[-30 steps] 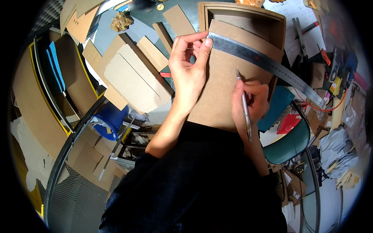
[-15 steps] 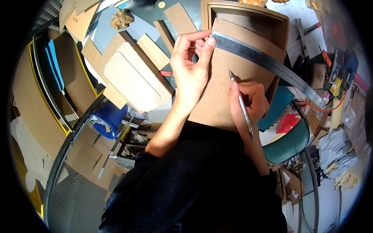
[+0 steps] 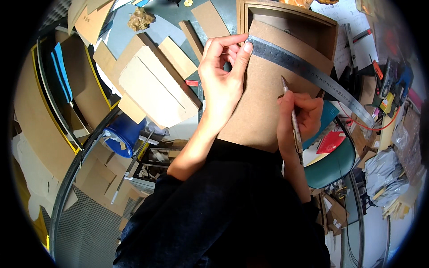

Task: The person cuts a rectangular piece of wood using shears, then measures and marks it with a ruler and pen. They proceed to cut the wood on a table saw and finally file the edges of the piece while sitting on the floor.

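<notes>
From where I stand, the far left has a blue plastic bucket point(image 3: 119, 136) below the bench. Next comes an off-white board point(image 3: 154, 85), lying on brown pieces much like a stack, perhaps put aside to leave room in front of the person.

The left hand point(image 3: 222, 80) is partly curled, pinching the near end of a steel ruler point(image 3: 286, 59) between thumb and index finger. The fingertips sit at the sheet's left edge, which suggests they keep the ruler's end lined up there.

The brown fibreboard sheet point(image 3: 257, 107) lies in front of the torso, its near edge meeting the dark clothing, its far part over an open wooden box point(image 3: 241, 20); box and body seem to brace it. The ruler crosses it at a slant and runs out past its right edge.

The right hand point(image 3: 304, 111) is closed around a slim metallic pen point(image 3: 295, 127), gripped low, probably for fine control. Its tip points at the sheet, below the ruler and apart from it; whether it touches, I can't tell. Further right stands a dark green seat point(image 3: 335, 167).
</notes>
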The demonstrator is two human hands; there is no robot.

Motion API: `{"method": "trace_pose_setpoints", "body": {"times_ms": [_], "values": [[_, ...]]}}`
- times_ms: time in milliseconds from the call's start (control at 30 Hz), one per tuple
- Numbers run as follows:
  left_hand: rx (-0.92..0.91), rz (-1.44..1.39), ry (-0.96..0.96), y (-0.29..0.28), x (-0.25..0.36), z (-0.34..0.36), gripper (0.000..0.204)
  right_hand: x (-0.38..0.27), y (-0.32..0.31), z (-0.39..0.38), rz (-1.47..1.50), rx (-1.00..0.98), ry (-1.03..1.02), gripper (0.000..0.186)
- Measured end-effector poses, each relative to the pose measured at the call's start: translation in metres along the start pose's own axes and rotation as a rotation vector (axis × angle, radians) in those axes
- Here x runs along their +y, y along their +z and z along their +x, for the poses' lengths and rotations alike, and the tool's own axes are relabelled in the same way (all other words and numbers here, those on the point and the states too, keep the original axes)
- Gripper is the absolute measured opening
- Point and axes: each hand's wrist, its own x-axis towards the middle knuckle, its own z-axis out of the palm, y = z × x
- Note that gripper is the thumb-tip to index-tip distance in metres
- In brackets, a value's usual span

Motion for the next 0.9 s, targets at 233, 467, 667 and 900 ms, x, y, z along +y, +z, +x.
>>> {"method": "trace_pose_setpoints", "body": {"times_ms": [233, 467, 667, 900], "values": [[-0.008, 0.005, -0.016, 0.0002, 0.0021, 0.0, 0.015, -0.0038, 0.0041, 0.0026, -0.109, -0.043, 0.02, 0.019], [-0.033, 0.028, 0.033, -0.0016, -0.0036, 0.0007, 0.018, -0.0033, -0.0015, 0.0028, -0.067, -0.063, -0.011, 0.019], [-0.025, 0.004, 0.02, -0.0009, -0.0031, 0.0007, 0.017, -0.0016, -0.0018, -0.0006, -0.016, -0.035, 0.015, 0.019], [-0.011, -0.016, -0.021, -0.0001, 0.0011, 0.0001, 0.015, -0.0027, -0.0048, -0.0023, -0.059, -0.088, -0.023, 0.021]]}}
